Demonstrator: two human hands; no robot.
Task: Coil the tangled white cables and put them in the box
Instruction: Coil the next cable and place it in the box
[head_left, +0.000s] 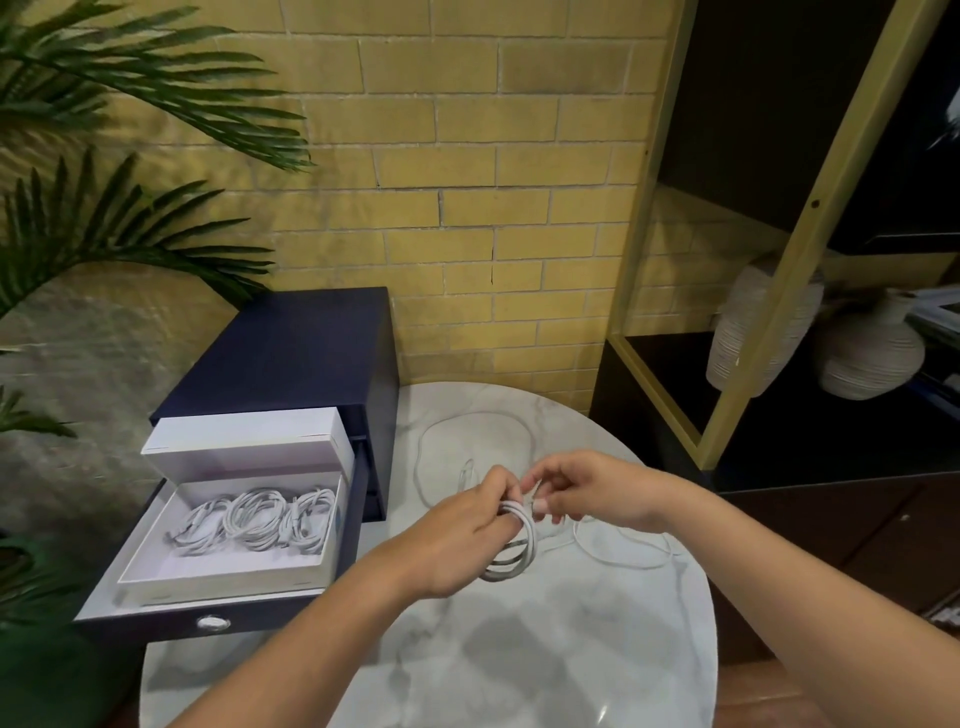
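Both forearms reach over the bench (519, 649); left hand (457, 540) grips the coiled cable (511, 551), right hand (587, 493) pinches its loose strand.

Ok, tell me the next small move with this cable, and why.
Probably wrap another loop onto the coil held in the left hand, fed by the right hand. A loose length of cable trails on the table, so the coil isn't ready for the white box, where coiled cables already lie.
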